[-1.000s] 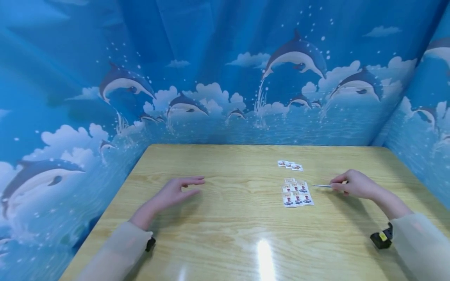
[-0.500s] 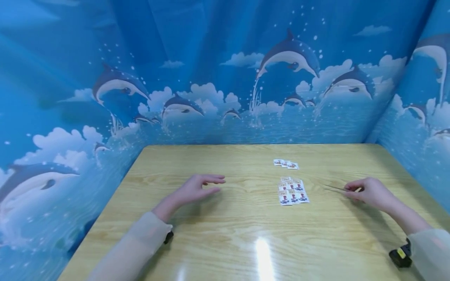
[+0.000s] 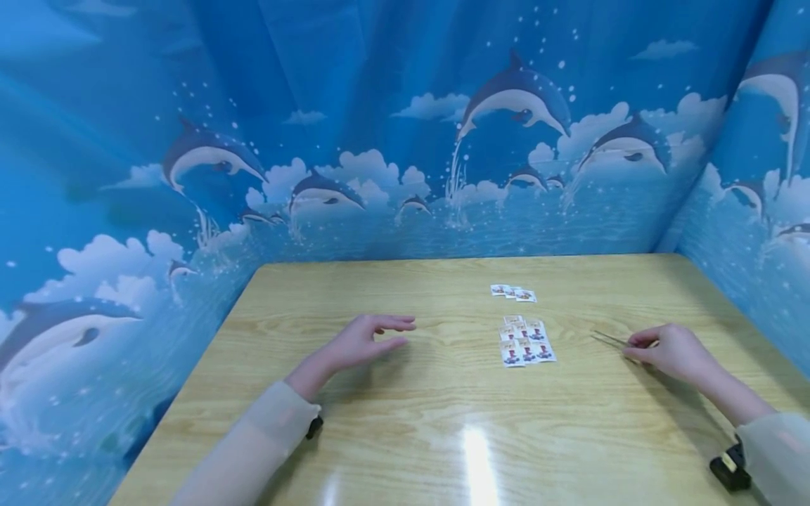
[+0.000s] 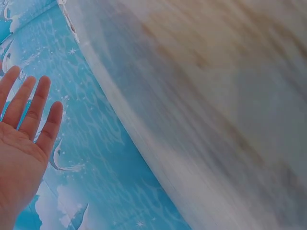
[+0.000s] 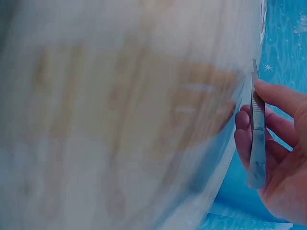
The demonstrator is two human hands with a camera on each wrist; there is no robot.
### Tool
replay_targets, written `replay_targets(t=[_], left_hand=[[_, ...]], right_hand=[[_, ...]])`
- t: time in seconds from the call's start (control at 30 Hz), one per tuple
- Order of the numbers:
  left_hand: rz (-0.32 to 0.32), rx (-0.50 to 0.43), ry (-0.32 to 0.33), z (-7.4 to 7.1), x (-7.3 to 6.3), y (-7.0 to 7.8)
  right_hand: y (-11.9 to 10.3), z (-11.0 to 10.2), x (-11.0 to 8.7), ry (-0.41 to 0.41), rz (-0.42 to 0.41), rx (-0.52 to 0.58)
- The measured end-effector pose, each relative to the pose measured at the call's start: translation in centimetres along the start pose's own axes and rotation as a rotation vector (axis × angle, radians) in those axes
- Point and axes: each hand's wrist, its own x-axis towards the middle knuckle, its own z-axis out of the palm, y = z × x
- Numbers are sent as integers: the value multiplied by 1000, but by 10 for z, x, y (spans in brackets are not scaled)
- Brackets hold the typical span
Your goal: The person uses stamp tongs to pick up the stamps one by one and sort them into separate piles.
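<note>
My right hand (image 3: 673, 351) pinches a pair of metal tweezers (image 5: 258, 143) between thumb and fingers. In the head view the tips of the tweezers point left, slightly apart, with nothing between them. To their left lies a cluster of small printed paper pieces (image 3: 526, 342), white with red and blue figures, set close together in rows. Behind that cluster, three similar pieces (image 3: 513, 292) form a short slanting row. Left of the papers, my left hand (image 3: 362, 341) hovers over the table, holding nothing. Its fingers look straight and spread in the left wrist view.
The wood-grain table (image 3: 443, 393) reflects a bright light near its front. A blue curtain with dolphins (image 3: 380, 126) hangs behind it and along both sides. A black wrist camera (image 3: 730, 467) sits below the right sleeve.
My right hand has moved right, away from the papers, with the tweezers, whose tips now show apart. My left hand has moved right, and the head view has shifted slightly. The papers lie as before.
</note>
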Motion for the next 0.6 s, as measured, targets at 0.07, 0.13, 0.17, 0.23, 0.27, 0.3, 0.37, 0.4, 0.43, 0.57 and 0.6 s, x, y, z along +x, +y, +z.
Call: replay_targets(t=[0.07, 0.13, 0.17, 0.23, 0.27, 0.3, 0.37, 0.4, 0.43, 0.57, 0.6], left_hand=[[-4, -1, 0, 0, 0, 1], [-7, 2, 2, 0, 0, 2], [-4, 2, 3, 0, 0, 3], [9, 11, 8, 1, 0, 3], [17, 16, 11, 2, 1, 4], [22, 18, 12, 3, 1, 5], [32, 18, 13, 6, 3, 7], [35, 16, 15, 8, 4, 9], [32, 10, 18, 9, 6, 11], [-10, -32, 48, 17, 15, 22], [-26, -41, 60, 19, 18, 24]], right_hand=[[0, 1, 0, 4, 1, -16], [-1, 1, 0, -2, 6, -22], [-2, 2, 0, -6, 9, -24], [-4, 2, 0, -20, 13, -28], [-5, 2, 0, -26, 14, -32], [-5, 2, 0, -33, 16, -37], [-6, 2, 0, -42, 16, -43], [-6, 2, -1, -45, 16, -47], [-6, 2, -1, -44, 14, -52], [-8, 4, -2, -27, 2, -45], [-8, 5, -2, -23, -3, -42]])
